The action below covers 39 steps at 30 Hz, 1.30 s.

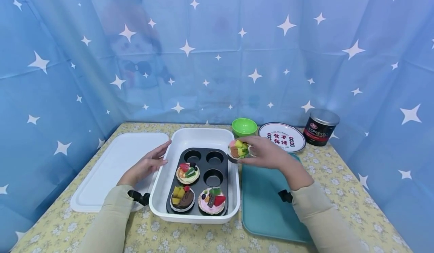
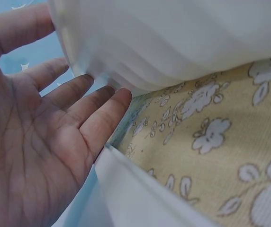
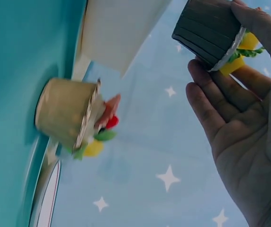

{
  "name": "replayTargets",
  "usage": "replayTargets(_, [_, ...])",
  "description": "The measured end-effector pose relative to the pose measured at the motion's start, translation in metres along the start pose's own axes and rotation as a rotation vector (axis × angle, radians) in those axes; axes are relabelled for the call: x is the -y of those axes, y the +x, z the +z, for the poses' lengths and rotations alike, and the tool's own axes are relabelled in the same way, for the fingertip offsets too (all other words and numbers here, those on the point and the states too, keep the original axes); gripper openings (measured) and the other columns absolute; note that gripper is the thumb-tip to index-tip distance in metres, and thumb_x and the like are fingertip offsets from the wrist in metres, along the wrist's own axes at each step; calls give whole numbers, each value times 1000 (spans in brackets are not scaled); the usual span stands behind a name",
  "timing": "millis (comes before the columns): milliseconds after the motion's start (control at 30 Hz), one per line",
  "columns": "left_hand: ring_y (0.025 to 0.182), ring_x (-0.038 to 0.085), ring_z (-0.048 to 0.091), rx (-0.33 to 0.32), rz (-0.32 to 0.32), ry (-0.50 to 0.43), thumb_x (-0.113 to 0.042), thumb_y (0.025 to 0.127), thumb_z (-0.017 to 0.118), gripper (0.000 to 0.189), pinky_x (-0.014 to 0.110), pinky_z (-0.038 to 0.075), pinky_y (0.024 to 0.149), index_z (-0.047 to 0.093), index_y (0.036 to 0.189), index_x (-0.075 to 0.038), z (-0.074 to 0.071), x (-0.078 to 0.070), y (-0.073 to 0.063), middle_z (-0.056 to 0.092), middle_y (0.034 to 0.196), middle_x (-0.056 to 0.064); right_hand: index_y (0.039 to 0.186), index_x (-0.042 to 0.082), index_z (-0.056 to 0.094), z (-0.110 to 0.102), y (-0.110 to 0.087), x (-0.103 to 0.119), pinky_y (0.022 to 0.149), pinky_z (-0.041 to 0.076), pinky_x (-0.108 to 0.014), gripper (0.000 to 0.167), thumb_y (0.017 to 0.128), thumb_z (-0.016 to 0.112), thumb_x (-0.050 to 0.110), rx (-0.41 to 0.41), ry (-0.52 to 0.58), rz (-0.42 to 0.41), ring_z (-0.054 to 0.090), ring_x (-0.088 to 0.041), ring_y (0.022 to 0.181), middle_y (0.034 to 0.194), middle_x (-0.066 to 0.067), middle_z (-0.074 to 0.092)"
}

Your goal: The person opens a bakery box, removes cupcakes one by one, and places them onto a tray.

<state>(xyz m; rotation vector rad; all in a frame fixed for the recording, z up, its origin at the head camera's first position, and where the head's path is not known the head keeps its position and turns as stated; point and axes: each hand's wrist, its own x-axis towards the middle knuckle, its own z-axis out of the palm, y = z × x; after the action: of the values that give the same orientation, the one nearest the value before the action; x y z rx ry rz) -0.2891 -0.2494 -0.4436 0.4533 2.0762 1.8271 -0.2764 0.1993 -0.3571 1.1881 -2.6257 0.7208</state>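
R hand (image 1: 268, 153) pinches a fruit cupcake (image 1: 239, 149) (dark cup, yellow/green/pink topping) btwn thumb & fingers, held up at approx. 2 o'clock on the rim of the white tub (image 1: 190, 218). L hand (image 1: 145, 166) is at the tub's 9 o'clock, palm open, fingers loosely spread w/ tips at the outer wall; can't tell how hard they press, if at all. In the tub: dark muffin pan (image 1: 203, 162), w/ cupcakes in wells at approx. 9 (image 1: 188, 173), 7 (image 1: 182, 199) & 5 o'clock (image 1: 211, 201). Teal tray (image 1: 268, 211) is next to the tub, abt 4 o'clock; tan-cup cupcake (image 3: 69, 113) stands on it, seen in R wrist view. Farther out from tub: green bowl (image 1: 244, 128) at 1, oval plate (image 1: 296, 144) w/ red lettering & espresso can (image 1: 320, 128) at 2, white tray (image 1: 112, 162) at 9. Floral tablecloth (image 1: 156, 241) under all; blue star curtain (image 1: 217, 38) behind, 12 o'clock.
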Motion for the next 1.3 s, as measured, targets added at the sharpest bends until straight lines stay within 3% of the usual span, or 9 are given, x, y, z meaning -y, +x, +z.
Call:
replayTargets(300, [151,30,21,-9,1,13,-17,98,62,80,44,38,112,18,163,-29,0,0,1,12,168,1,138,15,61,-17,-12,-19,84,55,-51,65,84,81,45,-25,-2,145,63,-25,102,117,-2,66])
replayTargets(800, [150,29,26,-26,-16,-2,-19,96,65,80,40,44,107,22,161,-34,1,1,1,16,167,-2,133,13,64,-30,-39,-53,88,54,-49,57,84,83,35,-90,-9,130,63,-22,105,117,0,67])
replayTargets(1067, [150,31,24,-9,-1,-9,-16,97,63,80,37,45,106,20,163,-30,1,1,1,14,168,1,131,11,65,-40,-54,-66,77,53,-45,55,86,81,37,-111,-67,201,60,-21,92,110,-2,67])
replayTargets(1300, [150,31,24,-5,2,5,-16,98,61,79,38,44,107,19,163,-30,1,0,-1,13,168,1,133,9,63,-43,-61,-80,87,53,-51,61,86,80,44,-80,-67,289,64,-30,104,116,-8,68])
